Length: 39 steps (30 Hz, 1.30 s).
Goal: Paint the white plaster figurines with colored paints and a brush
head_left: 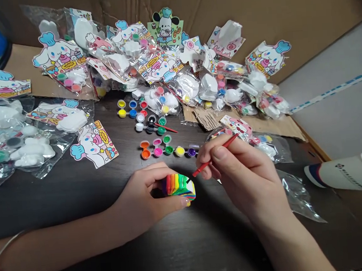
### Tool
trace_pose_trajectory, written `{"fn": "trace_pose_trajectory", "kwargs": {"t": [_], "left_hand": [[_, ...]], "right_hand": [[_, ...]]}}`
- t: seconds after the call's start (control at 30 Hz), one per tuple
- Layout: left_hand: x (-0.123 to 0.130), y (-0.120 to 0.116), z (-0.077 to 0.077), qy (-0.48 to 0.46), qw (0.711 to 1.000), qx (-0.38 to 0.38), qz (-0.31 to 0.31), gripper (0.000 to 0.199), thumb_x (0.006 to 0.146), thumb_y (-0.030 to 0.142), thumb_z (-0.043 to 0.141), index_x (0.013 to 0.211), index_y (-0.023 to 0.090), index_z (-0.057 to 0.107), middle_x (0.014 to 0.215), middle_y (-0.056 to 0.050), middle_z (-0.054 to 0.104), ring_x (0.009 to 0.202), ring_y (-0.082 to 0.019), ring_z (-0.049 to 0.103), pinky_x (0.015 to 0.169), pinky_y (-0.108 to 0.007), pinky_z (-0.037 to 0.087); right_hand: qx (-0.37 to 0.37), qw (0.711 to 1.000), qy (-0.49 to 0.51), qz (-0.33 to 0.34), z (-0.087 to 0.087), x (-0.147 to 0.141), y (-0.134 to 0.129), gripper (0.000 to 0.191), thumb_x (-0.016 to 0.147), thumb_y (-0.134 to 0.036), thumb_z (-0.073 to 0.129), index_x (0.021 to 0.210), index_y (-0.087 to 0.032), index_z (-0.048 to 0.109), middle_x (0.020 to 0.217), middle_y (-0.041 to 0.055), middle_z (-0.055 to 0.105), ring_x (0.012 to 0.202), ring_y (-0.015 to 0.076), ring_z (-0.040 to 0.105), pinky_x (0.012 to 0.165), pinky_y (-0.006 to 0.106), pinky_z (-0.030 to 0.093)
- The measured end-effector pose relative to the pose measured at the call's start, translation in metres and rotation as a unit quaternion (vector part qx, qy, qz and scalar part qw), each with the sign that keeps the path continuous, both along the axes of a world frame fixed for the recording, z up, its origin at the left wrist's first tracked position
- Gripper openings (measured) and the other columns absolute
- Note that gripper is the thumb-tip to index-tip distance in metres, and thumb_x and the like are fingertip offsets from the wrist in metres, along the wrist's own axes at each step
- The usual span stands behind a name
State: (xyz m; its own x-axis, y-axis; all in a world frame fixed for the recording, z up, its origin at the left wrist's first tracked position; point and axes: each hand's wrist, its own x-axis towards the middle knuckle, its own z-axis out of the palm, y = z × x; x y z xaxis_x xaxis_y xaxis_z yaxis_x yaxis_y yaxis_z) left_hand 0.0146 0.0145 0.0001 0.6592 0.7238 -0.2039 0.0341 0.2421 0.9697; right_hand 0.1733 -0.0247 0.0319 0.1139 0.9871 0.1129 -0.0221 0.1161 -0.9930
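My left hand (154, 193) is closed around a small figure (180, 184) painted in red, orange, yellow and green stripes, with a white patch at its right end. Paint marks the tip of my left thumb. My right hand (239, 168) pinches a thin red paintbrush (204, 166); its dark tip is at the figure's white patch. Beyond my hands are open paint pots: a row with orange, pink, green, yellow and purple (179, 151), a group with white, black and green (140, 127), and one with yellow, blue and red (132, 113).
Bagged white figures with cartoon cards (160, 66) are heaped along the back, with more bags (33, 152) at the left. A loose card (95, 145) lies left of the pots. A second brush (168, 128) rests by them. A paper cup (345, 173) stands at the right.
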Motion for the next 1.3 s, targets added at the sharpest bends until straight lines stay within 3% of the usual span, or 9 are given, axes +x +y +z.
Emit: {"fn": "trace_pose_trajectory", "kwargs": {"t": [0.5,0.93,1.17,1.3], "left_hand": [[-0.0008,-0.0013,-0.0028,-0.001,1.000,0.020,-0.003,0.007,0.064,0.019,0.069,0.070,0.017,0.067,0.072,0.002,0.055,0.069,-0.013,0.052,0.064,-0.025,0.042],[-0.0007,-0.0003,-0.0048,-0.008,1.000,0.025,-0.001,0.007,0.064,0.020,0.070,0.069,0.017,0.066,0.071,0.001,0.055,0.068,-0.014,0.052,0.062,-0.026,0.040],[-0.0013,-0.0015,-0.0024,0.005,1.000,0.017,-0.015,0.009,0.066,0.021,0.070,0.072,0.017,0.067,0.075,0.000,0.056,0.072,-0.015,0.054,0.066,-0.028,0.042],[-0.0017,-0.0010,-0.0015,0.003,1.000,0.019,-0.013,0.008,0.066,0.021,0.069,0.071,0.017,0.066,0.074,0.000,0.056,0.071,-0.015,0.053,0.065,-0.028,0.041]], "right_hand": [[0.002,0.999,-0.012,0.039,-0.0005,-0.0009,-0.0011,0.019,0.090,-0.029,0.057,0.076,-0.019,0.064,0.063,-0.0021,0.059,0.058,0.0067,0.056,0.053,0.016,0.046],[0.007,1.000,-0.028,0.006,0.0004,-0.0010,0.0008,0.020,0.086,-0.033,0.063,0.072,-0.019,0.064,0.061,-0.0026,0.058,0.055,0.0065,0.054,0.052,0.017,0.046],[0.001,0.999,-0.032,0.037,-0.0006,-0.0008,-0.0030,0.018,0.090,-0.028,0.057,0.076,-0.019,0.064,0.064,-0.0016,0.059,0.058,0.0075,0.056,0.055,0.017,0.048],[0.003,0.999,-0.041,0.009,-0.0002,-0.0016,-0.0013,0.018,0.088,-0.029,0.060,0.074,-0.019,0.064,0.064,-0.0013,0.059,0.057,0.0084,0.056,0.054,0.019,0.049]]}}
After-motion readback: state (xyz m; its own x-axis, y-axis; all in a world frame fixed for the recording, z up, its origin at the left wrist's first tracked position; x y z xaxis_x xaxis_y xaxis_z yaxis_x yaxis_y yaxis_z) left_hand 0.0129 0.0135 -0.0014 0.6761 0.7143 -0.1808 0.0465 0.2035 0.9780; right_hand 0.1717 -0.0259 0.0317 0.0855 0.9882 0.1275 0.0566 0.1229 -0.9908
